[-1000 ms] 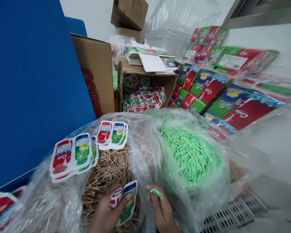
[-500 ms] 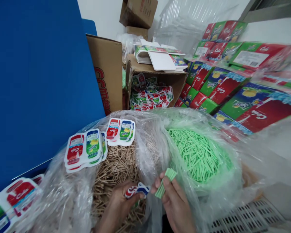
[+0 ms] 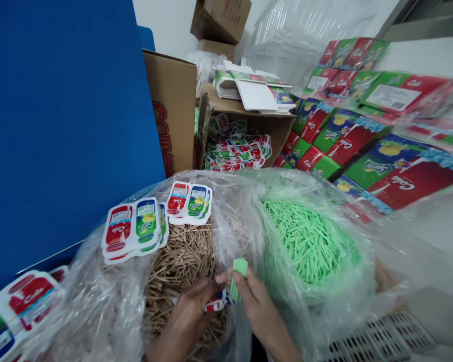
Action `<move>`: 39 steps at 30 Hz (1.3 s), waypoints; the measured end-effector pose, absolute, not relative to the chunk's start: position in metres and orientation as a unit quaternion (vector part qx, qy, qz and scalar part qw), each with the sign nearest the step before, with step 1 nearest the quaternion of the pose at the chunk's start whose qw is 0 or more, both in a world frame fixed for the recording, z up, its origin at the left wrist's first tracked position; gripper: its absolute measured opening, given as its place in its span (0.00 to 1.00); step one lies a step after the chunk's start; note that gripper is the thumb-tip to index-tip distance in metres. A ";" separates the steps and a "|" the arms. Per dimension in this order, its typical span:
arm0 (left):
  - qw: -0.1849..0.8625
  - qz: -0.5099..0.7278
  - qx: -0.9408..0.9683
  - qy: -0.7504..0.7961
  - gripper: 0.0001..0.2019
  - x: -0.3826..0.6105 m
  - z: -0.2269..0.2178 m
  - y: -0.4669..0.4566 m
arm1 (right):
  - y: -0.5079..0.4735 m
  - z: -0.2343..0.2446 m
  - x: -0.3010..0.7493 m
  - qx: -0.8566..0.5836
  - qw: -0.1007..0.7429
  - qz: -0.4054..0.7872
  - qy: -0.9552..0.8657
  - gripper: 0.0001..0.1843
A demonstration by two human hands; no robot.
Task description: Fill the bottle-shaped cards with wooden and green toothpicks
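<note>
My left hand point(image 3: 189, 317) is closed on a printed cola-and-lemon packet point(image 3: 216, 304), seen nearly edge-on above the bag of brown sticks point(image 3: 184, 251). To its right, my right hand point(image 3: 257, 301) pinches a small bundle of thin green sticks point(image 3: 238, 277), held roughly upright. The bundle is right beside the packet; whether they touch I cannot tell. More green sticks point(image 3: 305, 241) fill a clear plastic bag to the right. Flat red, green and blue packets point(image 3: 132, 229) lie in a small stack at the brown bag's left rim, and another stack point(image 3: 189, 203) lies behind it.
A blue panel point(image 3: 68, 120) stands at the left. Behind the bags, an open carton point(image 3: 211, 108) on its side holds many packets point(image 3: 237, 151). Printed Cola and Sprite boxes point(image 3: 347, 136) are piled at the right. A slotted plastic crate point(image 3: 381, 337) sits at lower right.
My right hand has moved left with the green bundle, which now stands more upright. My left hand has turned the packet, and the two hands are closer together.
</note>
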State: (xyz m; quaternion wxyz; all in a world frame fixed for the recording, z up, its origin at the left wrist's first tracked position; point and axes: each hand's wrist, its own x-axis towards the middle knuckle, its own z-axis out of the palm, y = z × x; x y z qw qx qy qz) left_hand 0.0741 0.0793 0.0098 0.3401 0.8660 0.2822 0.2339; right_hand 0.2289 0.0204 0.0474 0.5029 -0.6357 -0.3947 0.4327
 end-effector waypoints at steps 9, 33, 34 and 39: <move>0.331 0.205 0.873 0.292 0.15 0.075 0.008 0.078 | 0.021 0.045 0.237 -0.622 0.506 0.442 -0.402 0.23; 0.636 0.228 0.639 0.369 0.06 0.062 0.033 0.094 | 0.005 0.047 0.239 -0.522 0.398 0.268 -0.705 0.21; 0.635 0.228 0.637 0.374 0.06 0.061 0.033 0.094 | 0.006 0.050 0.240 -0.528 0.403 0.256 -0.703 0.19; 0.648 0.250 0.620 0.365 0.07 0.059 0.032 0.093 | 0.014 0.054 0.238 -0.533 0.423 0.271 -0.681 0.13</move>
